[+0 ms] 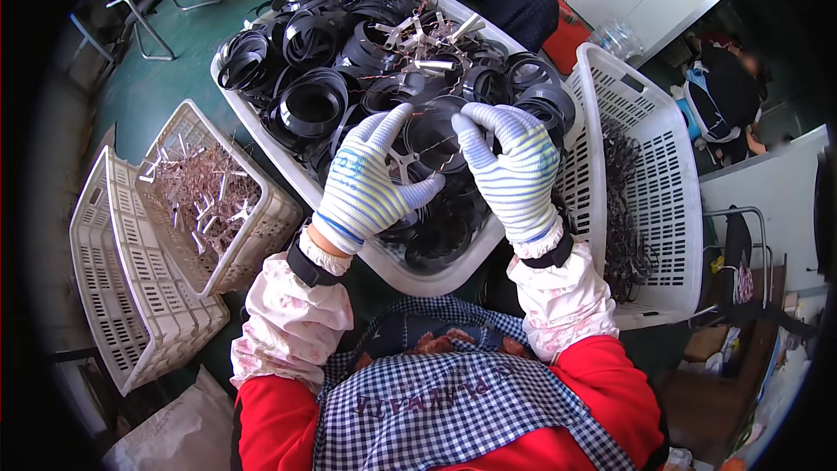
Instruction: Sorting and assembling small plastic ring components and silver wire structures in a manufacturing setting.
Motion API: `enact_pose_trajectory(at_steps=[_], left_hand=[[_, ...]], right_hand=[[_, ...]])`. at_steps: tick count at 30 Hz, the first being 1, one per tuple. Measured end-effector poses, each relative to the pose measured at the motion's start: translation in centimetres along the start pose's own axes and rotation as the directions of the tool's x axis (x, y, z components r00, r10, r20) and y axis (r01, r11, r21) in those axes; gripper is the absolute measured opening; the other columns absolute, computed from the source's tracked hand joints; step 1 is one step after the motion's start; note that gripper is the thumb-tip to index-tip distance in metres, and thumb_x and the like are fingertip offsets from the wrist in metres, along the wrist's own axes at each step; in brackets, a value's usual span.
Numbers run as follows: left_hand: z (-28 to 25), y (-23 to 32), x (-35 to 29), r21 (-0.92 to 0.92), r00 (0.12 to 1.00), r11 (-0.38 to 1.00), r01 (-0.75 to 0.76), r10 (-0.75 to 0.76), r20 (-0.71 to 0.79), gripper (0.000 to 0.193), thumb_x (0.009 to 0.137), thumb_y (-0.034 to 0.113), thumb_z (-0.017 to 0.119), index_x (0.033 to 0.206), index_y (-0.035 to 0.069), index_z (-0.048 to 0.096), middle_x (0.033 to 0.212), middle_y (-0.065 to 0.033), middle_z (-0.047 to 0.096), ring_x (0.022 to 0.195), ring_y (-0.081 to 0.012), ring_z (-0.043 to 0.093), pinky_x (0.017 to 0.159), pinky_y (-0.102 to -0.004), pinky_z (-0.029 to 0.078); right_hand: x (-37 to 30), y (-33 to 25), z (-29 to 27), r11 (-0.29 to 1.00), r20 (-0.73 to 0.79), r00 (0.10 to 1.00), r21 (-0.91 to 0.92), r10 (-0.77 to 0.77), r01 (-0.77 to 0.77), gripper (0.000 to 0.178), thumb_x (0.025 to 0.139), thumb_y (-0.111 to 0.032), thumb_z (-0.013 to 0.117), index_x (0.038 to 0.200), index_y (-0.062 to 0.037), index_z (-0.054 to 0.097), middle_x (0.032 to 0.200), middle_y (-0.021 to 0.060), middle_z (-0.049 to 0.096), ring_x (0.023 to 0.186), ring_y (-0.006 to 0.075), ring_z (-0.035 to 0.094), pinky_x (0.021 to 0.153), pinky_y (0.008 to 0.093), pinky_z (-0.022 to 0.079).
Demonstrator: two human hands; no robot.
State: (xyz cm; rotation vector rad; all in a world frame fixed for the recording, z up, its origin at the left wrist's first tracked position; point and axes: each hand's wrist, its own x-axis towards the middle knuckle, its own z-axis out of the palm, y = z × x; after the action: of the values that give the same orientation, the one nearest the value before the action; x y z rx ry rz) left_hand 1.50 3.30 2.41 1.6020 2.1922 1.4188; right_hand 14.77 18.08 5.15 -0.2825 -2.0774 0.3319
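My L grip (370,187) & R grip (520,173) both hold 1 blk coil (425,133) btwn them, above 1 wht tub (417,281). Tub coils (303,126) overlap, can't count; 1 co-worker (514,13), head cut off.

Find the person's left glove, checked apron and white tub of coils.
Left glove (364,181): head view, back of the hand.
Checked apron (427,426): head view, front cloth.
White tub (425,283): head view, near rim.
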Motion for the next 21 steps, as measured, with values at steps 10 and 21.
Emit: enact_pose_trajectory(at_steps=[10,21], left_hand=[[0.1,-0.4,0.5,0.115,0.999,0.993,-0.026,0.028,-0.017,0.096,0.064,0.032,0.090,0.144,-0.002,0.050,0.135,-0.0250,0.059,0.123,-0.0390,0.059,0.108,-0.0426,0.046],[0.1,-2.4,0.5,-0.214,0.995,0.975,0.061,-0.077,-0.069,0.096,0.068,0.025,0.089,0.150,0.001,0.044,0.135,-0.0207,0.059,0.123,-0.0321,0.060,0.106,-0.0398,0.047]], right_hand=[[-0.5,-0.7,-0.6,0.993,0.049,0.992,-0.019,-0.114,0.115,0.015,0.082,-0.014,0.082,0.093,-0.0073,0.075,0.084,0.0055,0.071,0.078,0.0246,0.067,0.078,0.0373,0.054],[-0.8,0.2,-0.7,0.978,0.067,0.978,0.081,-0.198,0.192,0.022,0.084,-0.019,0.081,0.102,-0.0114,0.071,0.103,0.0029,0.069,0.102,0.0238,0.063,0.104,0.0450,0.044]])
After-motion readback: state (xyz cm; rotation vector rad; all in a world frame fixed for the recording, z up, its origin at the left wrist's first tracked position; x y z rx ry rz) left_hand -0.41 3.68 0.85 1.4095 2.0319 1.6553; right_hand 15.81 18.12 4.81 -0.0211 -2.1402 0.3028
